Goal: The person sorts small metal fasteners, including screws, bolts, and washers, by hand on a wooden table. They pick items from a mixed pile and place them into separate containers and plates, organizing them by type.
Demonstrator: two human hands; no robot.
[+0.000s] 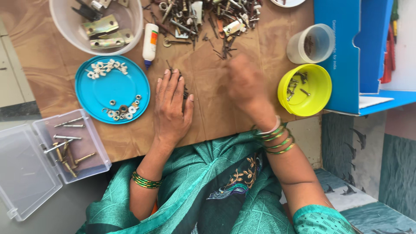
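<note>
Left hand lies flat, palm down, fingers together and stretched, on the brown table near the middle of its near edge. It covers a small clump of dark screws; a few show at the fingertips and at the index-finger side. Nothing is pinched in it.

Right hand is blurred, raised just over the table to the right of the left hand. Cannot tell whether its fingers are apart or closed, or whether it holds anything. Green bangles on both wrists.

Far edge, middle: loose pile of mixed hardware, screws, nails, hooks. A white glue bottle lies just left of the pile.

Far left corner: white bowl with brass hinges. Just near of it, a blue lid carrying white clips at its far side and washers and nuts at its near side.

Right edge: yellow bowl with a few dark screws; a clear cup beyond it, something dark inside. A blue box stands off the right edge.

Near left corner: clear hinged case, open, overhanging the table, with long bolts and brass screws in one half.
</note>
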